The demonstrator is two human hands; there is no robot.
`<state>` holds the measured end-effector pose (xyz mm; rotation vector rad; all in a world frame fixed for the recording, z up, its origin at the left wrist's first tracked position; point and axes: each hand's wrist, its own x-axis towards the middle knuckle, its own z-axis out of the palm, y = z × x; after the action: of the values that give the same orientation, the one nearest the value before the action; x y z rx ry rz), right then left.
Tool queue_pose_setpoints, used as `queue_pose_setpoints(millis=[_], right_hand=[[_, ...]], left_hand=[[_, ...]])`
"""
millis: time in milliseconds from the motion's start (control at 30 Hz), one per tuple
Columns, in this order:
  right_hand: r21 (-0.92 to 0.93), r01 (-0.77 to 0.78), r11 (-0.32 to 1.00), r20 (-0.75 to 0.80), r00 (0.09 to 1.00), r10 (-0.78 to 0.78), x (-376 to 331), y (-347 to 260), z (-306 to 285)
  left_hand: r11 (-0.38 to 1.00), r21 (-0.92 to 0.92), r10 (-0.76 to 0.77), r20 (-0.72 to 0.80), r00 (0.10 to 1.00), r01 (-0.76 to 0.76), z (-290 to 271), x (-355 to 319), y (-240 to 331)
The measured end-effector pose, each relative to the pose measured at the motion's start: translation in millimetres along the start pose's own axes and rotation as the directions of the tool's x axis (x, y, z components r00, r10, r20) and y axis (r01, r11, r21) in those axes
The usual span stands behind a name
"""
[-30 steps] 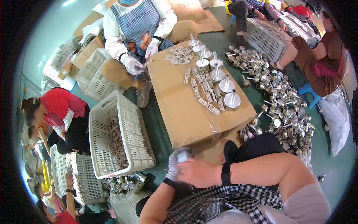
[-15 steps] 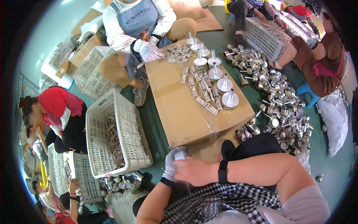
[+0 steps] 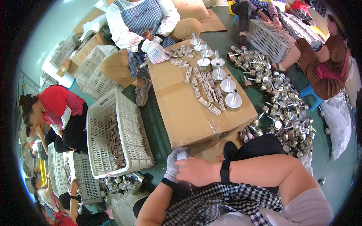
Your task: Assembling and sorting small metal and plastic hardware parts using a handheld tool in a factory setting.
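Now your bare right hand [image 3: 196,171] tugs the white glove [image 3: 174,165] further onto your left hand [image 3: 172,171], fingers pinching its cuff beside the cardboard box [image 3: 188,113].

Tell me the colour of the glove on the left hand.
White: the glove on the left hand, clearest in the head view.

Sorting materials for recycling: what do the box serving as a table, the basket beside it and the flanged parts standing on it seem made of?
Box: brown corrugated cardboard, matte, with taped seams. Basket: white moulded plastic, judging by its lattice walls. Flanged parts: probably metal, silvery and shiny with bright glints.
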<state>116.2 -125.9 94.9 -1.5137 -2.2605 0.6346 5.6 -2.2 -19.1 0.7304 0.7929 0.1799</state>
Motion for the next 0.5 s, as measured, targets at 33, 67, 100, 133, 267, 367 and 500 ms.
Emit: queue_pose_setpoints(millis=[33,67,100,133,267,367,500], right_hand=[[0.009,0.001,1.0,0.003,1.0,-0.001,0,0,0],[0.013,0.001,1.0,0.007,1.0,-0.001,0,0,-1],[0.019,0.005,1.0,0.01,1.0,-0.005,1,0,-1],[0.02,0.007,1.0,0.014,1.0,-0.007,2,-1,-1],[0.003,-0.002,1.0,0.024,1.0,0.002,1,1,-2],[0.0,-0.001,1.0,0.012,1.0,0.001,0,-2,-3],[0.002,0.006,1.0,0.027,1.0,-0.007,0,-1,-6]], left_hand=[[1.0,0.009,0.009,0.017,1.0,-0.009,0,0,1],[0.994,0.105,0.026,-0.007,1.0,-0.025,-7,4,-5],[0.979,0.201,0.048,-0.032,0.998,-0.04,-12,5,-9],[0.975,0.218,0.052,-0.04,0.998,-0.042,-18,7,-13],[0.99,0.138,0.021,-0.019,1.0,-0.018,-15,6,-11],[0.994,0.109,0.003,-0.002,1.0,-0.003,-20,8,-10],[0.999,0.035,0.009,0.021,1.0,-0.01,-16,7,-9]])
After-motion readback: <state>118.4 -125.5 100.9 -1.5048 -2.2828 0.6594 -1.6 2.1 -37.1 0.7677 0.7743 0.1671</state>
